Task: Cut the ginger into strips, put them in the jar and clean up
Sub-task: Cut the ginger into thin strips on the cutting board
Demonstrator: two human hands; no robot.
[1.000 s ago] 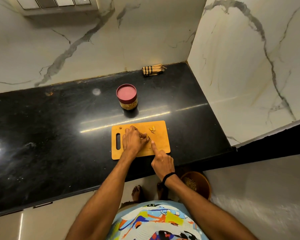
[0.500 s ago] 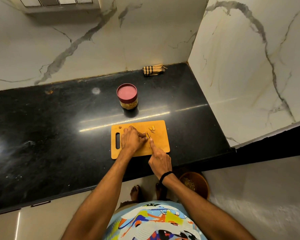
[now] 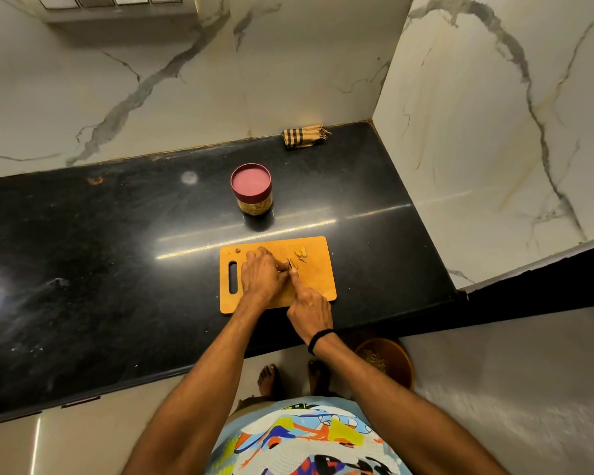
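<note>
Marble walls close in a black worktop (image 3: 117,252), with an orange cutting board (image 3: 319,286) near its front edge. The jar (image 3: 251,190) stands at twelve o'clock from the board, well apart from it, with its red lid on. A striped cloth (image 3: 306,136) lies further back, at one o'clock, against the wall.

The left hand (image 3: 261,277) is curled down over the ginger (image 3: 284,266), pinning it to the board, so most of the piece is hidden. The right hand (image 3: 309,311) comes in from five o'clock. It grips the handle of a knife (image 3: 291,263), with the forefinger laid along the back of the blade, which sits right at the left fingertips. A few cut strips (image 3: 301,254) lie at one o'clock from the blade.

The slicing looks only partly done, with little cut so far. To do it well, the left fingertips should be tucked back behind the knuckles, since the stub is short and the blade is very close to them. Thin, even, straight-down strokes would suit best. Finished strips should be pushed toward the pile at one o'clock to keep the cutting line clear. The jar has yet to be opened.
</note>
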